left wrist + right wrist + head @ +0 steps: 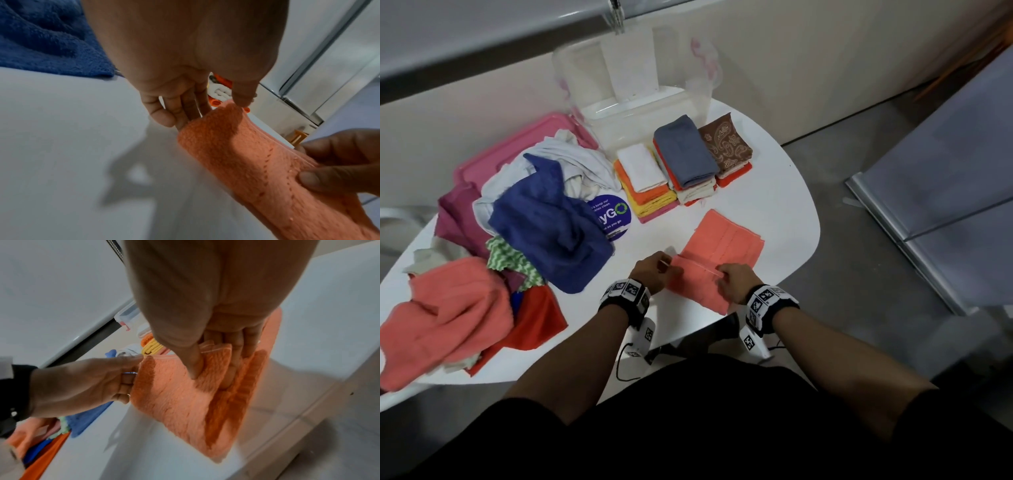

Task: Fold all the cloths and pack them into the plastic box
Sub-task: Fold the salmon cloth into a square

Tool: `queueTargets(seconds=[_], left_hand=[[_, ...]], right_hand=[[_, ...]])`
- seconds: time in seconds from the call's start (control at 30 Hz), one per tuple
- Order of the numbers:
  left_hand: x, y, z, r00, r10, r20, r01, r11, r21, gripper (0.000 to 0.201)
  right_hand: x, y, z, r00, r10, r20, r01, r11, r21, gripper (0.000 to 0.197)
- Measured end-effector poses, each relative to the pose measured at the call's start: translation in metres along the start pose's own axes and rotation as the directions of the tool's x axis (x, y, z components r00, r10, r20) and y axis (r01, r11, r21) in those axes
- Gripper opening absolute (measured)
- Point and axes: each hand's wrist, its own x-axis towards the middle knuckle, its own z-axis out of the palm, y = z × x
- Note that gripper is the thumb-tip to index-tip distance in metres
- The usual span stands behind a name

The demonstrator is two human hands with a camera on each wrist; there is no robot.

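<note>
Both hands, left (pixel 650 272) and right (pixel 734 282), grip pinching coral cloth (pixel 722 246) mid-fold | three folded stacks (pixel 681 168) done | unfolded pile (pixel 517 226) left | plastic box (pixel 633 113) unpacked

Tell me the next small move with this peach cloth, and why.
Probably carry the pinched near edge forward and lay it on the far edge. Both hands, left hand and right hand, pinch the peach cloth by its near edge, lifted, while the far part lies flat on the table. That would finish this fold.
</note>
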Motion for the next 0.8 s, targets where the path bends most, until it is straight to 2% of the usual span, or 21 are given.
queueTargets(seconds=[0.1,0.17,0.27,0.43,0.53,0.6,0.67,0.7,0.73,0.8], left_hand=[[0.000,-0.004,0.010,0.999,0.009,-0.040,-0.007,0.999,0.036,0.022],[-0.005,0.001,0.014,0.997,0.046,-0.062,-0.044,0.998,0.034,0.017],[-0.008,0.007,0.018,0.994,0.068,-0.091,-0.064,0.997,0.049,0.018],[0.001,0.019,0.024,0.995,-0.052,-0.085,0.059,0.996,0.073,0.025],[0.005,0.028,0.023,0.993,-0.098,-0.071,0.106,0.987,0.120,0.028],[0.007,0.032,0.024,0.988,-0.130,-0.085,0.140,0.982,0.129,0.029],[0.006,0.034,0.025,0.977,-0.183,-0.108,0.197,0.971,0.138,0.036],[0.005,0.035,0.024,0.970,-0.213,-0.117,0.228,0.963,0.142,0.041],[0.005,0.033,0.025,0.964,-0.236,-0.122,0.252,0.957,0.140,0.047],[0.004,0.031,0.025,0.957,-0.268,-0.115,0.282,0.950,0.131,0.056]], right_hand=[[0.000,-0.001,-0.003,1.000,0.011,0.000,-0.011,1.000,0.002,0.021],[0.000,0.001,-0.005,1.000,0.018,-0.002,-0.018,0.999,-0.031,0.026],[0.001,0.006,-0.009,0.998,0.055,-0.027,-0.056,0.997,-0.051,0.030],[0.005,0.012,-0.013,0.990,0.121,-0.072,-0.123,0.992,-0.031,0.027],[0.005,0.011,-0.009,0.985,0.146,-0.088,-0.155,0.982,-0.109,0.029],[0.005,0.013,-0.004,0.976,0.102,-0.192,-0.151,0.953,-0.263,0.033],[0.003,0.012,-0.002,0.965,-0.055,-0.258,-0.055,0.915,-0.400,0.035],[0.002,0.011,-0.001,0.966,-0.140,-0.219,0.031,0.898,-0.440,0.034],[0.000,0.009,0.000,0.972,-0.198,-0.126,0.119,0.878,-0.464,0.034],[-0.003,0.009,0.006,0.979,-0.196,0.060,0.199,0.836,-0.511,0.051]])
